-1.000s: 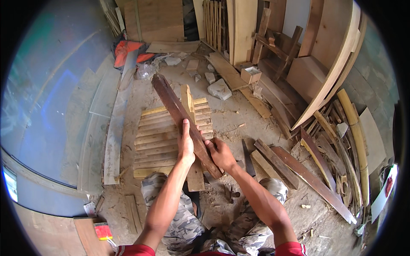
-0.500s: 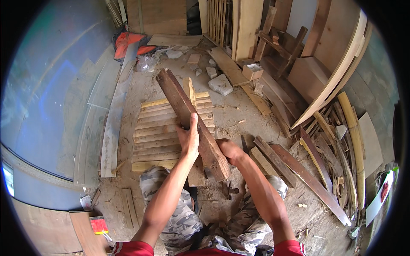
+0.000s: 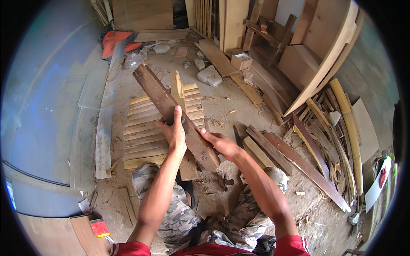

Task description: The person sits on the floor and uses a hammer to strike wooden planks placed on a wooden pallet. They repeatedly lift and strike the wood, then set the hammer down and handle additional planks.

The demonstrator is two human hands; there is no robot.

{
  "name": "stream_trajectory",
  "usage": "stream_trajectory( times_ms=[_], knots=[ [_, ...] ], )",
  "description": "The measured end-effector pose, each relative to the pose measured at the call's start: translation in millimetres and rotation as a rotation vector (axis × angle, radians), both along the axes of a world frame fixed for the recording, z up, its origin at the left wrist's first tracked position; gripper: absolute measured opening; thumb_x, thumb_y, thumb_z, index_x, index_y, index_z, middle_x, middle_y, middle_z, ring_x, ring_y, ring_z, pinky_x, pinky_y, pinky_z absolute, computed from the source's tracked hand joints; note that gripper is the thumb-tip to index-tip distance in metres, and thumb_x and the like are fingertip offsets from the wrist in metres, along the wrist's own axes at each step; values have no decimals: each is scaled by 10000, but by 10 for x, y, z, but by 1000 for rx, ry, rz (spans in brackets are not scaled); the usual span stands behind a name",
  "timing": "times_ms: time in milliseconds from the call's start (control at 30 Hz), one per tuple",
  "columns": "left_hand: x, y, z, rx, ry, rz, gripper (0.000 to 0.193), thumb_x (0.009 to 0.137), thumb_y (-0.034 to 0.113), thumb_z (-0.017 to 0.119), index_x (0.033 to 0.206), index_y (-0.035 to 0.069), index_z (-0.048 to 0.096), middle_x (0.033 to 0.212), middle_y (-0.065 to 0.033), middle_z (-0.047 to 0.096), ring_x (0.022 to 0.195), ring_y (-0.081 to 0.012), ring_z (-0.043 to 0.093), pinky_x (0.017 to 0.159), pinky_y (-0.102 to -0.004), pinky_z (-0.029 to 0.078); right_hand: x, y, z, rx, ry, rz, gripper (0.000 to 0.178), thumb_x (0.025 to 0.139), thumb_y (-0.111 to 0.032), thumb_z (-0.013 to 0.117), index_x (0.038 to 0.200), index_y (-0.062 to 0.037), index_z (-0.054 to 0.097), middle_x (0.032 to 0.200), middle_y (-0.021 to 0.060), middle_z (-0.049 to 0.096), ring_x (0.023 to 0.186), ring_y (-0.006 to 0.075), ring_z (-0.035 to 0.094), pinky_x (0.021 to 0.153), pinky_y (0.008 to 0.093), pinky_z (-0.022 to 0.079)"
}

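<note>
I hold a long dark weathered plank (image 3: 160,96) slanting from upper left down to my lap. My left hand (image 3: 174,130) grips it around its middle, thumb up. My right hand (image 3: 221,143) clasps its lower end from the right side. Under the plank lies a slatted pale wooden pallet (image 3: 143,132) on the dirt floor. A lighter board (image 3: 178,90) stands tilted across the pallet just behind the dark plank. My knees in camouflage trousers (image 3: 171,209) are below.
Dark planks (image 3: 294,160) lie on the ground at right, next to a heap of bamboo and offcuts (image 3: 341,123). Stacked boards and wooden frames (image 3: 273,38) stand at the back. Stone chunks (image 3: 209,76), a small box (image 3: 241,61), a long board (image 3: 104,123) left.
The dark plank has been lifted and shifted left, its far end now higher. My left hand slid further up around it; my right hand stayed at the lower end.
</note>
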State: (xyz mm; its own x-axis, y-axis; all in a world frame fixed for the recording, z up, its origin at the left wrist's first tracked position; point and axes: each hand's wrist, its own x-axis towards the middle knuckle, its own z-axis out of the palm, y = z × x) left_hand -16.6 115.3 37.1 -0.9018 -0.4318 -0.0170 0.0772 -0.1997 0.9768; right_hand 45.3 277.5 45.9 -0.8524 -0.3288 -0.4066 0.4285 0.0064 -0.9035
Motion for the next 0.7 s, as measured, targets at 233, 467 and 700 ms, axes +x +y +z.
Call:
stream_trajectory(
  times_ms=[233,467,700],
  knots=[
    [62,2,-149,185,93,-101,927,890,646,668,1425,-26,319,1400,-169,444,1281,-252,438,1111,-416,346,142,181,-105,173,253,180,989,838,-771,603,1357,70,556,1286,266,628,1215,331,597,1062,414,439],
    [59,-88,-286,300,133,-390,914,937,803,332,1375,16,489,1239,-111,592,1086,-236,556,991,-389,444,412,222,66,265,388,163,879,796,-426,842,1447,5,439,1279,202,628,1185,297,620,1045,394,486],
    [-37,-243,-246,-552,16,-193,916,973,764,289,1340,-37,538,1017,-150,686,935,-249,635,917,-398,491,446,607,11,633,652,-199,769,702,-264,745,1395,-25,508,1243,217,617,1155,363,628,1023,421,512]
  ],
)
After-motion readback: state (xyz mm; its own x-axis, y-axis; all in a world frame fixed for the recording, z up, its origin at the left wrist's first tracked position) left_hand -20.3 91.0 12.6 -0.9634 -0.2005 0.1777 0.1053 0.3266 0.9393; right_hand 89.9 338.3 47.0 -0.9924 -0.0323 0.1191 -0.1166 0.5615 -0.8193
